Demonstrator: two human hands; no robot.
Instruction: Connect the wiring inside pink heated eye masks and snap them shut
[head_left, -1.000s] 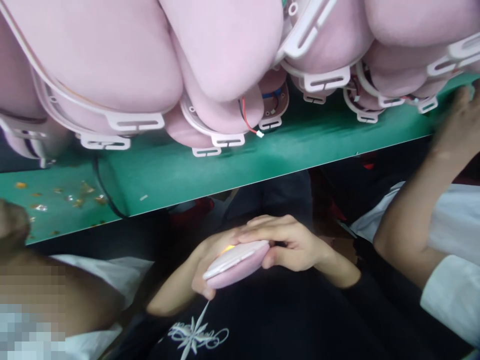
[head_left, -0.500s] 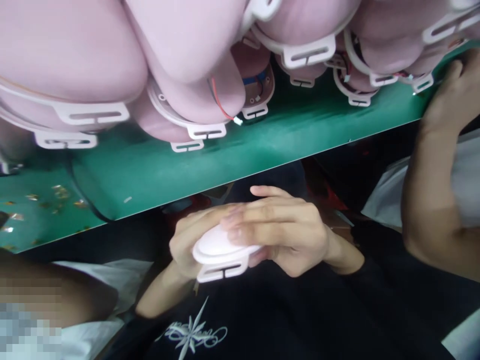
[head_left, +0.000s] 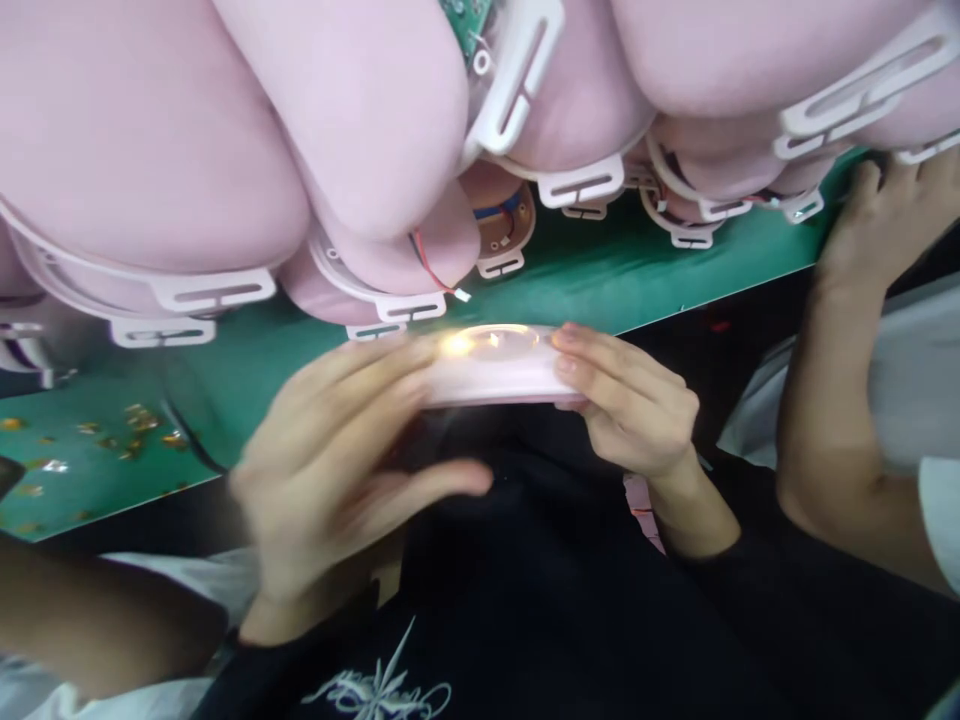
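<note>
Both my hands hold a small pink rounded pad (head_left: 495,375) with a white rim, lifted flat to the front edge of the green table (head_left: 300,340). A bright glint shows on its top face. My right hand (head_left: 630,405) pinches its right end with the fingertips. Blurred with motion, my left hand (head_left: 330,470) has its fingers against the pad's left end and its thumb spread out below.
A big heap of pink padded shells (head_left: 360,130) with white slotted frames fills the table, some with red and black wires. Gold scraps (head_left: 135,420) litter the table's left. A co-worker's hand (head_left: 885,215) rests at the right edge; another person's arm (head_left: 97,620) lies lower left.
My hands have risen from my lap to the table edge, turning the pad flat with its glinting face up. My left hand has spread wider. The co-worker's hand at the right has shifted.
</note>
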